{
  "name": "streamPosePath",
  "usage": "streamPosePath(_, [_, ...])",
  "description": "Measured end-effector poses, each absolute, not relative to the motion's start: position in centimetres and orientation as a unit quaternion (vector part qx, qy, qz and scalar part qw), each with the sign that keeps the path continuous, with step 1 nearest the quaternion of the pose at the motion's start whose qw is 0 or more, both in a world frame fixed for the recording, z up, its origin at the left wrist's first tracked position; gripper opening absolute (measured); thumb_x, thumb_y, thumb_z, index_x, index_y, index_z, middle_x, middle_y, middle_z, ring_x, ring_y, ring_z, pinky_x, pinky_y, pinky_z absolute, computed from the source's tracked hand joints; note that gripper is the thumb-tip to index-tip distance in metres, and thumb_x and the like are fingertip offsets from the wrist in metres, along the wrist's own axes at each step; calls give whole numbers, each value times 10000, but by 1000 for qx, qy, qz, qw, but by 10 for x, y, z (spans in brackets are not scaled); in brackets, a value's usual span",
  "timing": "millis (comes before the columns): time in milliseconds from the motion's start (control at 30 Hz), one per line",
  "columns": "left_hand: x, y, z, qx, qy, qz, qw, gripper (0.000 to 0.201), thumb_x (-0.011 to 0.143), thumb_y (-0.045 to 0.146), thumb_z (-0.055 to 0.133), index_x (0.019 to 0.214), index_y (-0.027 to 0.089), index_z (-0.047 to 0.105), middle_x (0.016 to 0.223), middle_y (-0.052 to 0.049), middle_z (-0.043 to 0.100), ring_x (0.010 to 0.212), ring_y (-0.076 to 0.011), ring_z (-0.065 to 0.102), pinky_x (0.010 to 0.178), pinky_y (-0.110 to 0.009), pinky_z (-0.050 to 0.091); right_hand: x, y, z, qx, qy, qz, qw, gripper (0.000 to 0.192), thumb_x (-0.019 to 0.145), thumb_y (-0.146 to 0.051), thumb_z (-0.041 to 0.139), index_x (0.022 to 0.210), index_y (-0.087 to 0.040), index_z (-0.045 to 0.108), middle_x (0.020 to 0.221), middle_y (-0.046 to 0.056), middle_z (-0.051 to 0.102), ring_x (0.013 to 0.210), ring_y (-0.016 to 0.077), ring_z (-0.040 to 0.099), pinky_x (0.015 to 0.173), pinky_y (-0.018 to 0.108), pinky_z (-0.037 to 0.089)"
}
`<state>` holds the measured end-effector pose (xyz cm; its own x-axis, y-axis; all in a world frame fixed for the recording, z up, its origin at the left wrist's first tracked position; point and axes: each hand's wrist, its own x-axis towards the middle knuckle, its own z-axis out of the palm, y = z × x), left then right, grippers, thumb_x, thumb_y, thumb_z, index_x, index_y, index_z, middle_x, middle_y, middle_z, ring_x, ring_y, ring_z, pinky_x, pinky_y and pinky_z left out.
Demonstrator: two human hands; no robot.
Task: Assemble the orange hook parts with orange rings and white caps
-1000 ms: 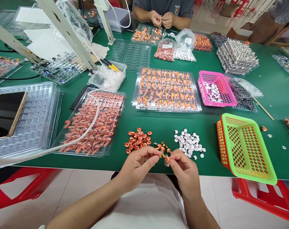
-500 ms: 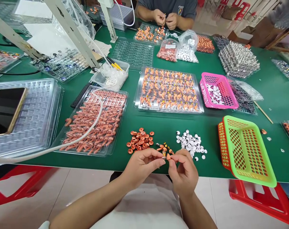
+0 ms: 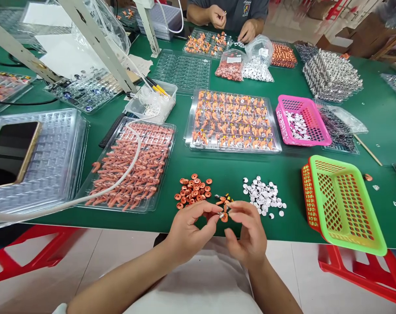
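Observation:
Near the table's front edge, my left hand (image 3: pixel 194 226) pinches a small orange plastic part (image 3: pixel 224 217) with a whitish bit at the fingertips; its exact kind is too small to make out. Close on its right is my right hand (image 3: pixel 247 233), its thumb well apart from the fingers, the fingertips beside the part. Just beyond the fingertips lie a few orange and yellow pieces (image 3: pixel 221 200), partly hidden by my hands. A pile of orange-brown round caps (image 3: pixel 193 192) is to the left, and a pile of white discs with black spots, like toy eyes (image 3: pixel 265 196), to the right.
A clear tray of orange figures (image 3: pixel 233 122) lies ahead, with a tray of reddish parts (image 3: pixel 129 165) on the left under a white cable. Green (image 3: pixel 348 205) and pink baskets (image 3: pixel 302 122) stand on the right. Across the table a co-worker's hands (image 3: pixel 232 22) handle small parts.
My right thumb and fingers have parted from the orange part, and its fingertips have moved slightly up and left. The left hand still pinches. The co-worker's hands have moved apart.

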<state>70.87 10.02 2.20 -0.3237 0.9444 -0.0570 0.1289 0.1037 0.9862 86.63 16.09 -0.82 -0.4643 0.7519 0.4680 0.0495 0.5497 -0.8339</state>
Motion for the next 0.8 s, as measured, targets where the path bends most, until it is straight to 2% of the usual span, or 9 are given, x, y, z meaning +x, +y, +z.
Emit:
streamPosePath(67, [708,100,26,482,617,508,359,168,844,134,602,930,189,735,792,-42,732,706,-157,672,689,-249,531,866,161,-5,-257,-716,509,403,491,898,-406,659,1342,-282,492,1291,138,547,1121,299,595,839,470,569])
streamPosePath(133, [707,102,29,516,604,502,342,179,858,128,590,943,194,732,815,-47,743,720,-162,684,684,-249,534,867,165,-1,-245,-705,565,352,602,866,-495,703,1379,-276,476,1274,131,578,1120,295,602,879,461,563])
streamPosePath(200, [707,104,32,534,599,491,339,162,871,134,584,933,190,724,816,-48,744,720,-161,687,671,-243,535,868,170,2,-237,-723,560,329,519,874,-443,725,1334,-293,535,1186,94,644,1084,270,620,896,438,554])
streamPosePath(333, [709,106,30,558,616,455,320,137,871,131,595,962,181,685,799,-30,735,690,-139,675,662,-225,530,873,179,7,-242,-747,523,333,328,927,-254,670,1245,-301,608,1082,60,683,968,219,649,819,379,560])
streamPosePath(467, [709,107,22,627,611,427,225,164,852,83,580,968,189,626,774,-14,700,681,-136,641,656,-234,507,876,179,9,-270,-756,503,319,270,883,-138,652,1118,-269,631,1012,34,672,838,171,652,751,317,553])
streamPosePath(600, [710,109,15,686,582,412,147,214,848,42,551,1001,190,579,838,-47,693,762,-168,628,717,-283,511,875,175,9,-301,-767,471,316,215,855,-105,625,1019,-244,606,990,37,658,887,183,653,747,304,552])
streamPosePath(800, [711,110,14,706,566,392,167,235,850,25,536,1026,177,568,868,-70,666,781,-181,575,721,-309,492,874,171,6,-302,-785,434,322,197,838,-60,560,939,-226,528,998,60,609,950,199,628,769,320,534])
